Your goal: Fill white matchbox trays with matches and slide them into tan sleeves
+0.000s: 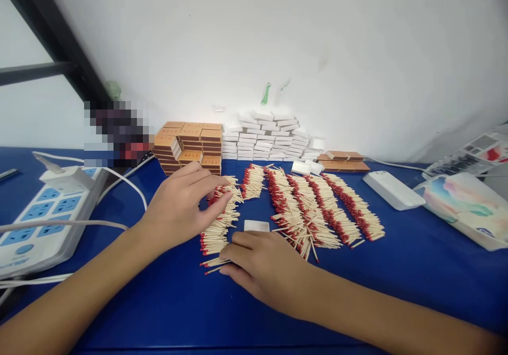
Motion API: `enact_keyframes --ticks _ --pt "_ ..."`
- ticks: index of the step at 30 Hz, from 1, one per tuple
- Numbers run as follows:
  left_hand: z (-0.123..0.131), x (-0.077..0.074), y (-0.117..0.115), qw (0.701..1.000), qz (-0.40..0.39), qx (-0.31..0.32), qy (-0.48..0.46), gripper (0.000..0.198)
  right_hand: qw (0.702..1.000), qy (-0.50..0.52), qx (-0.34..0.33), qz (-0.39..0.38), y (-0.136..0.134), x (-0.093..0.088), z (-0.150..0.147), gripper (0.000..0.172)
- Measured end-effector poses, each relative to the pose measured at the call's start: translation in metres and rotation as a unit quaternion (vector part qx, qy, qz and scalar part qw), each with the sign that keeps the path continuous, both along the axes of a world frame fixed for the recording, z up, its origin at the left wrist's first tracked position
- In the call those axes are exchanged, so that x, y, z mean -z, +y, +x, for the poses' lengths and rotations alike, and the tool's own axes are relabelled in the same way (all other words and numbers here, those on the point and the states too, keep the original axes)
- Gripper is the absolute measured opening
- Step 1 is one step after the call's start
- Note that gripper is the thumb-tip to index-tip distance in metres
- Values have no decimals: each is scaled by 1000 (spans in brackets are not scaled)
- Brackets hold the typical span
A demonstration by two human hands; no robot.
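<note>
My left hand [180, 204] is over the upper part of the left row of matches [214, 236], its thumb and fingers apart. Red match heads show in the gap, and I see nothing held there. At the lower end of that row, my right hand [272, 273] has its thumb and fingertips closed around the ends of a few matches [212, 263]. Just beyond its knuckles lies a small white matchbox tray [256, 225], partly hidden by the hand. More matches [291, 201] lie in slanting rows to the right, red heads mostly leftward.
Brown matchboxes [192, 132] are stacked by the wall, beside piled white trays [262, 143]. A white power strip [51, 212] with cables stands left. On the right are a white block-shaped device [392, 190] and a pastel-patterned pack [464, 204]. The table [178, 312] is blue.
</note>
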State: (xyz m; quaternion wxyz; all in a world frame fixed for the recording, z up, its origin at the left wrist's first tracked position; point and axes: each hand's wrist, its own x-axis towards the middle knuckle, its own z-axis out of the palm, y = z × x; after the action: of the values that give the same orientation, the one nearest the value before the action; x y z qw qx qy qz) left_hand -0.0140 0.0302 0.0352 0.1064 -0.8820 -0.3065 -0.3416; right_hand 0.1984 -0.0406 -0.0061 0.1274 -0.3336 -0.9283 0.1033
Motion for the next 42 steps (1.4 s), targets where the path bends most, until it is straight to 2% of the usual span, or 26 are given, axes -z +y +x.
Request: enact_keyframes --ticks 7,17,22,26,29,35,39,42 --pt "2 -1 -3 1000 14 13 -2 15 999 31 -8 -20 1 3 3 13" --pt "3 3 -3 1000 2 11 5 13 999 -7 6 -40 -3 -2 3 14" --pt "3 2 -4 1000 1 12 6 14 999 -51 3 -2 -3 1 1 15" --pt "3 2 -3 1000 -3 17 5 14 998 -42 -15 34 -3 3 8 15" --pt "1 3 -3 1000 -3 12 4 14 998 -26 5 60 2 -5 24 15" --pt "4 5 -8 998 -44 45 21 18 986 -40 115 115 23 -32 65 14" --pt "11 12 -16 989 -110 86 55 36 986 -73 118 90 26 -31 70 17" --pt "15 21 -20 984 -130 97 70 41 985 -91 118 89 23 -26 62 15"
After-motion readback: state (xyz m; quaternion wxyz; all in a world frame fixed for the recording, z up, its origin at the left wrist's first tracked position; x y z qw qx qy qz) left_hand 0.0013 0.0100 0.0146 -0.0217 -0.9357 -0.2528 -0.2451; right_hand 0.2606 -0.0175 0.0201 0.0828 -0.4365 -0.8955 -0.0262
